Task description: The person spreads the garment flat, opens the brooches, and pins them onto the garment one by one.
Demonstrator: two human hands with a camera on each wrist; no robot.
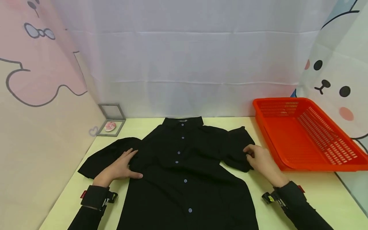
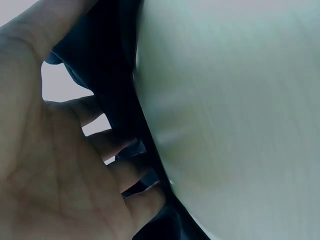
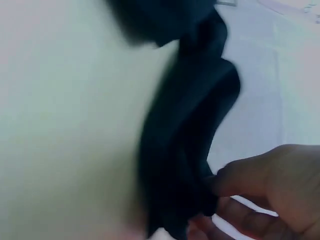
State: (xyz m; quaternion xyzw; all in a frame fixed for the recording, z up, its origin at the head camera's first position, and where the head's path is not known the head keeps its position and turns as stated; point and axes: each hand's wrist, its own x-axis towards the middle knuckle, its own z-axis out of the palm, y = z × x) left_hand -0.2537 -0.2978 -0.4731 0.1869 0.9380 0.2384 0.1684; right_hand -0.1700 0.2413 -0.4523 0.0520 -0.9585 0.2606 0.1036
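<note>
A black short-sleeved button shirt (image 1: 178, 172) lies front up, collar at the far end, its lower part running out of the head view at the bottom. My left hand (image 1: 119, 167) rests on it with fingers spread, where the left-side sleeve (image 1: 106, 155) joins the body. In the left wrist view the fingers (image 2: 145, 205) reach onto the dark cloth. My right hand (image 1: 263, 159) pinches the hem of the right-side sleeve (image 1: 237, 148) between thumb and fingers. From the right wrist view, that sleeve (image 3: 185, 115) hangs in folds from the pinch.
An orange-red plastic basket (image 1: 302, 134) stands at the right, close beyond my right hand. At the back left is an open grey-framed box (image 1: 110, 135) with a small pink-and-white round thing (image 1: 110, 126) in it. A white curtain (image 1: 184, 64) borders the pale yellow table (image 1: 322, 195) behind.
</note>
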